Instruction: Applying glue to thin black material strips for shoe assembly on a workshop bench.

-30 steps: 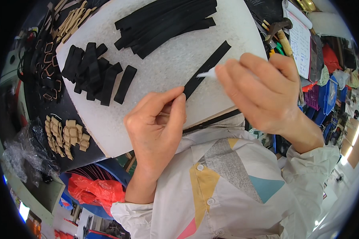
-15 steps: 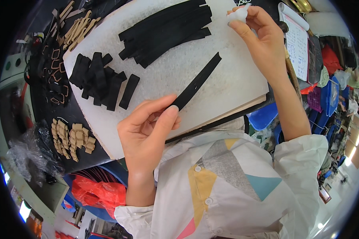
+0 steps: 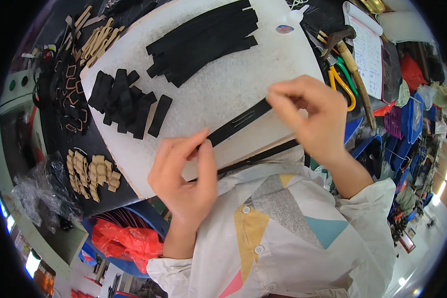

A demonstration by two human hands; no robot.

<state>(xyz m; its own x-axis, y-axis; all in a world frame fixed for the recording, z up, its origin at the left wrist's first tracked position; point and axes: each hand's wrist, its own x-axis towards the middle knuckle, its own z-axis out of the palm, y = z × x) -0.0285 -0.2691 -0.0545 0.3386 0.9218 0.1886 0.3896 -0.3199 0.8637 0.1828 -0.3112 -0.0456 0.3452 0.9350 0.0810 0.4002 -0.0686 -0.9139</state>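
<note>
A black fabric strip (image 3: 239,120) is stretched slantwise between my hands, with thin pale streaks along its middle. My left hand (image 3: 186,174) pinches the strip's lower left end between thumb and forefinger. At its upper right end, my right hand (image 3: 315,116) is closed in a pinch and slightly blurred. The strip is above the near part of a white board (image 3: 223,82). Farther back on the board lies a stack of long black strips (image 3: 198,42). To the left is a heap of short black looped pieces (image 3: 121,102), with a single short piece (image 3: 160,115) beside it.
A white nozzle-tipped bottle (image 3: 295,16) lies at the board's far right corner. Beyond it are a hammer (image 3: 350,57), yellow-and-green-handled pliers (image 3: 343,87) and a notebook (image 3: 366,59). Tan loops (image 3: 92,171) and metal buckles (image 3: 72,94) lie left of the board.
My right hand has let go of the white bottle and come down to the strip's far end. Pale streaks now show on the strip, which has tilted flatter.
</note>
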